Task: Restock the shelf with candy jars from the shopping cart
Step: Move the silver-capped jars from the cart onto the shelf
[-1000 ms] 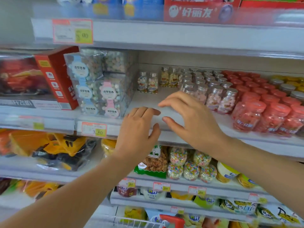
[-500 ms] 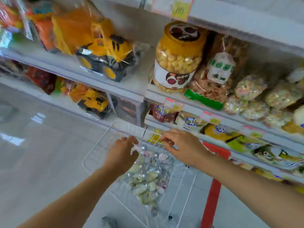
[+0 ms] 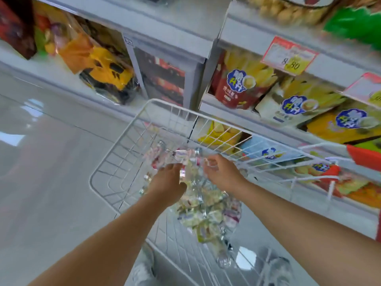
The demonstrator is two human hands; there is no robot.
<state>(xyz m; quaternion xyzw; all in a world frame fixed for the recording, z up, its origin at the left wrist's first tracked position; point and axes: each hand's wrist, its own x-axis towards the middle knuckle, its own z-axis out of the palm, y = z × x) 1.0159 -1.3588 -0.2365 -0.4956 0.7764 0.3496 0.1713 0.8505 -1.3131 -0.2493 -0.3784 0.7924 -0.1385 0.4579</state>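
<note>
Two shelf runs fill the top of the view, the shelf (image 3: 257, 32) on the right carrying snack bags (image 3: 296, 104) below a red-edged price tag (image 3: 289, 56), the left run holding one yellow toy truck (image 3: 107, 74) in clear wrap. One white wire shopping cart (image 3: 115, 153) sits right up against the lower shelves, its far rim just beside the bags! Grey floor (image 3: 41, 162) lies wide open to the left of the cart. Down in the basket: a heap of small candy jars (image 3: 206, 205) with silver caps, too blurred and jumbled to count. Two bare forearms reach in from below. Left hand (image 3: 167, 182) is down in the pile, palm down, fingers curled into the jars; whether its grip has closed on one, I cannot tell. Right hand (image 3: 222, 173) is just beside it, fingers bent over the jars near the cart's right side, grip equally unclear through the blur.
</note>
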